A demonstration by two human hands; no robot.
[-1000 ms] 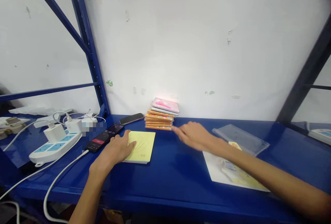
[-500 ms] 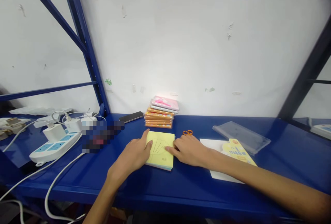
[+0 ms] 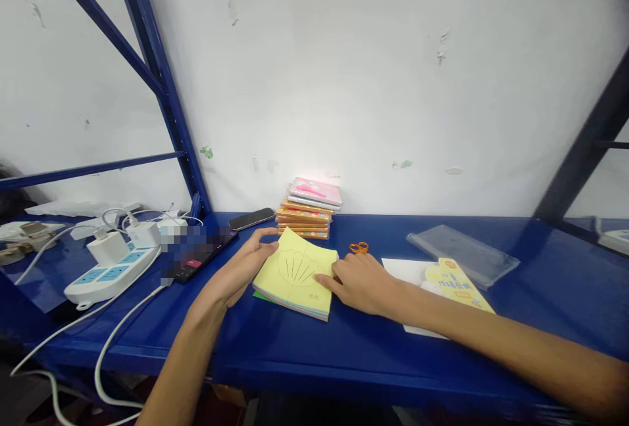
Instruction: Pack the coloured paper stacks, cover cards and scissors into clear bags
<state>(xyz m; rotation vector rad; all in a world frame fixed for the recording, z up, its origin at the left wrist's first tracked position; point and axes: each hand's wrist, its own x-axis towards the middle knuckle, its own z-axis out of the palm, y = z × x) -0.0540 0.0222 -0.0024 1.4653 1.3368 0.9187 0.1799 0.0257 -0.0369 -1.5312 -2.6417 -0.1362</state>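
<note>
Yellow paper stack (image 3: 295, 278): on blue table (image 3: 363, 354), between hands. Left hand (image 3: 242, 267): fingers loosely open, at left edge. Right hand (image 3: 361, 283): fingers curled, thumb gripping right edge. Likely light, flexible; sheets may slide. Hold opposite edges, full thickness.

Bright wall glow, soft shadows, pixelated patch

Bare skin is shown on the left hand (image 3: 246, 265) and right hand (image 3: 361, 282); slim, uncovered forearms (image 3: 472, 331) are cut off by the view's edges, at seven and four o'clock.
</note>
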